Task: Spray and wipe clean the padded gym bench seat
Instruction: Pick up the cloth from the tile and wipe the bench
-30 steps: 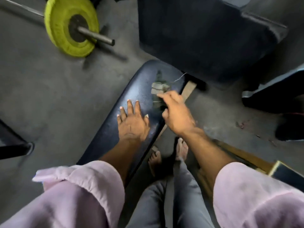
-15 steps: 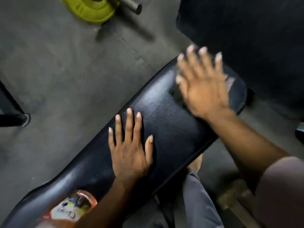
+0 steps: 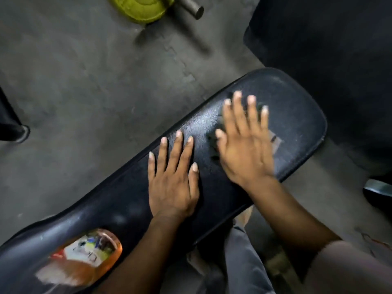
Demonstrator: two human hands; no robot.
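The black padded bench seat (image 3: 297, 107) runs diagonally from the lower left to the upper right. My left hand (image 3: 171, 181) lies flat on its middle with fingers apart and nothing under it. My right hand (image 3: 244, 145), blurred by motion, presses flat on a dark cloth (image 3: 275, 142), and only the edges of the cloth show past the palm and thumb. An orange spray bottle (image 3: 84, 257) with a printed label lies on its side on the seat at the lower left, close to my left forearm.
A yellow weight plate (image 3: 140, 9) on a steel bar (image 3: 191, 9) rests on the grey floor at the top. A large dark padded block (image 3: 328, 49) stands beyond the bench's far end. A dark frame foot (image 3: 14, 130) sits at the left edge. My grey trouser legs (image 3: 244, 264) are beside the bench.
My right hand has slid back along the seat from its far end toward my left hand, with the cloth under it. My left hand has stayed planted.
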